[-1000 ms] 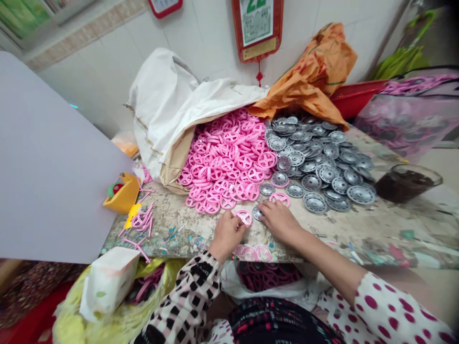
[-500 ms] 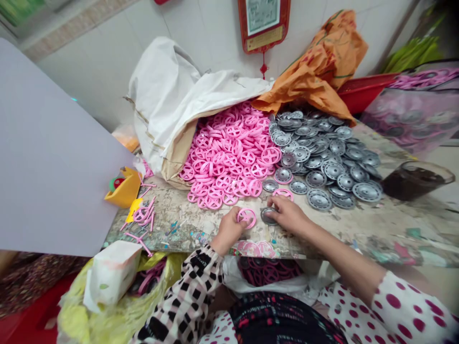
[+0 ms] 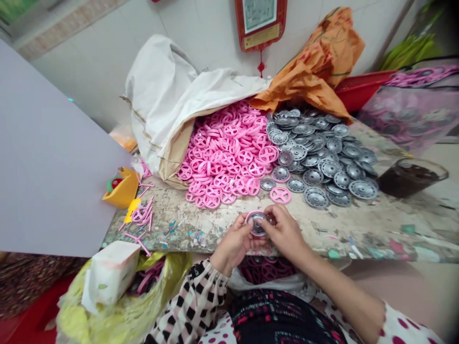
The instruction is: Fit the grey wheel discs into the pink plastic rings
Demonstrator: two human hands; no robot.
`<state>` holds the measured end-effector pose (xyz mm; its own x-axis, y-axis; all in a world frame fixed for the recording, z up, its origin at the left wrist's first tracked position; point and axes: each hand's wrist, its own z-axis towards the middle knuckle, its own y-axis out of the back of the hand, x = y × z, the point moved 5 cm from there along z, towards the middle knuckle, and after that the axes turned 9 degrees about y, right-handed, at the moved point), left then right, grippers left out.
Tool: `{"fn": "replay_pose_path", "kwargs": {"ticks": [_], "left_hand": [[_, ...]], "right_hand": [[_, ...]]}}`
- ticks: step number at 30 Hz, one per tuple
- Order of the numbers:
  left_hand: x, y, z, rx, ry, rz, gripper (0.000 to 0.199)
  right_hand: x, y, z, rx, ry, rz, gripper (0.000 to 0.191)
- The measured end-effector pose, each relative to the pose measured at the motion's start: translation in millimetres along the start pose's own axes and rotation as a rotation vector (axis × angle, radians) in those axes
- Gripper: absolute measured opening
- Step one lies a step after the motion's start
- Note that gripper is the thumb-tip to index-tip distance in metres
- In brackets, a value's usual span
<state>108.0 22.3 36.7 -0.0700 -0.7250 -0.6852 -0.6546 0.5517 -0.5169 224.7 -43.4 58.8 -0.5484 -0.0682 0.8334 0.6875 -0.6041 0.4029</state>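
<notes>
Near the table's front edge, my left hand (image 3: 234, 241) grips a pink ring (image 3: 251, 214) from the left and below. A grey disc (image 3: 258, 224) sits on that ring, face up. My right hand (image 3: 285, 229) closes on the disc's right side, its thumb on the face. Just beyond my hands, a single pink wheel (image 3: 280, 195) lies flat on the table. Farther back are a heap of pink wheels (image 3: 229, 153) and, right of it, a heap of grey discs (image 3: 319, 157).
A white sack (image 3: 161, 95) and an orange sack (image 3: 319, 62) stand behind the heaps. At right is a glass of dark liquid (image 3: 410, 177). Pink scraps (image 3: 141, 215) and a yellow container (image 3: 122, 188) lie left. Below the edge hang bags, one yellow (image 3: 82, 296).
Both hands have come together, and the grey disc from my right hand now rests on the pink ring from my left. The view has shifted slightly.
</notes>
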Motion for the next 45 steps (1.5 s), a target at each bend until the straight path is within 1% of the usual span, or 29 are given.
{"fn": "replay_pose_path", "kwargs": {"ticks": [2, 4, 6, 8, 9, 12, 13, 14, 16, 17, 18, 20, 22, 24, 25, 27, 28, 29, 30, 32, 33, 34, 35, 37, 39, 41, 42, 45], "left_hand": [[2.5, -4.7, -3.7, 0.019, -0.013, 0.008, 0.04], [3.5, -6.3, -6.8, 0.018, -0.033, 0.045, 0.038], [3.4, -7.6, -8.5, 0.01, -0.065, 0.099, 0.036], [3.0, -9.4, -8.8, -0.008, -0.102, 0.145, 0.035], [2.9, -10.2, -8.6, -0.018, -0.115, 0.161, 0.034], [1.6, -8.7, -7.8, -0.037, -0.111, 0.261, 0.033], [-0.4, -5.7, -7.8, -0.051, -0.11, 0.339, 0.033], [-3.8, -0.6, -8.0, -0.078, -0.118, 0.435, 0.036], [-14.2, 15.0, -8.5, -0.182, -0.165, 0.636, 0.051], [-20.1, 24.2, -8.6, -0.246, -0.198, 0.715, 0.058], [-25.0, 33.2, -8.2, -0.302, -0.227, 0.765, 0.061], [-29.0, 47.9, -4.4, -0.353, -0.26, 0.774, 0.055], [-25.7, 56.3, 2.3, -0.344, -0.273, 0.716, 0.047], [-19.5, 59.8, 9.1, -0.344, -0.29, 0.652, 0.041], [-16.6, 60.5, 11.7, -0.353, -0.302, 0.631, 0.039], [-12.7, 61.2, 15.0, -0.383, -0.323, 0.597, 0.036], [-11.8, 61.6, 15.9, -0.395, -0.326, 0.584, 0.035], [-11.4, 62.0, 16.4, -0.402, -0.324, 0.574, 0.035], [-11.7, 62.4, 16.5, -0.404, -0.321, 0.567, 0.034], [-13.3, 63.7, 16.0, -0.403, -0.31, 0.555, 0.034], [-14.2, 64.6, 15.6, -0.404, -0.302, 0.546, 0.034], [-14.9, 65.9, 15.3, -0.407, -0.289, 0.532, 0.035], [-15.3, 67.2, 15.1, -0.411, -0.27, 0.516, 0.036], [-15.7, 69.3, 15.5, -0.419, -0.225, 0.485, 0.04], [-17.0, 69.9, 17.1, -0.433, -0.19, 0.469, 0.043], [-19.1, 69.7, 20.1, -0.46, -0.156, 0.468, 0.043], [-20.1, 69.4, 22.2, -0.475, -0.133, 0.474, 0.042], [-22.8, 68.7, 29.5, -0.543, -0.059, 0.518, 0.042]], "right_hand": [[8.0, -0.7, -4.5, -0.013, 0.071, -0.069, 0.016], [8.3, 1.1, -8.4, 0.013, 0.026, -0.024, 0.02], [7.9, 1.3, -10.3, 0.117, -0.045, 0.045, 0.025], [11.5, 1.8, -10.1, 0.207, -0.054, 0.061, 0.022], [13.6, 3.0, -9.5, 0.219, -0.045, 0.045, 0.02], [14.2, 6.6, -10.8, 0.169, -0.058, -0.033, 0.018], [12.6, 5.4, -13.8, 0.18, -0.061, -0.057, 0.019], [11.0, 2.6, -18.6, 0.22, -0.052, -0.082, 0.02], [9.4, -6.7, -33.4, 0.366, 0.021, -0.138, 0.022], [10.1, -12.0, -43.0, 0.452, 0.082, -0.173, 0.025], [11.7, -16.7, -53.1, 0.53, 0.149, -0.215, 0.027], [16.3, -22.4, -69.6, 0.626, 0.263, -0.304, 0.03], [20.4, -24.0, -74.2, 0.665, 0.325, -0.354, 0.027], [19.9, -22.7, -61.2, 0.66, 0.339, -0.352, 0.024], [16.6, -21.0, -47.5, 0.63, 0.327, -0.342, 0.025], [3.2, -16.4, -9.0, 0.517, 0.28, -0.343, 0.029], [-6.4, -13.2, 13.4, 0.425, 0.237, -0.371, 0.031], [-15.6, -11.4, 35.0, 0.353, 0.214, -0.423, 0.035], [-24.2, -11.6, 54.6, 0.307, 0.198, -0.489, 0.044], [-37.1, -17.7, 83.0, 0.291, 0.173, -0.592, 0.064], [-40.7, -22.5, 90.4, 0.305, 0.161, -0.634, 0.07], [-42.3, -27.6, 93.1, 0.325, 0.147, -0.665, 0.072], [-42.0, -32.6, 91.4, 0.347, 0.134, -0.688, 0.07], [-37.2, -40.7, 78.9, 0.384, 0.126, -0.716, 0.059], [-30.0, -44.6, 63.5, 0.417, 0.151, -0.725, 0.051], [-26.0, -42.7, 56.2, 0.439, 0.166, -0.712, 0.046], [-26.5, -39.3, 57.7, 0.439, 0.153, -0.709, 0.044], [-37.2, -24.6, 78.4, 0.426, 0.059, -0.805, 0.04]]}}
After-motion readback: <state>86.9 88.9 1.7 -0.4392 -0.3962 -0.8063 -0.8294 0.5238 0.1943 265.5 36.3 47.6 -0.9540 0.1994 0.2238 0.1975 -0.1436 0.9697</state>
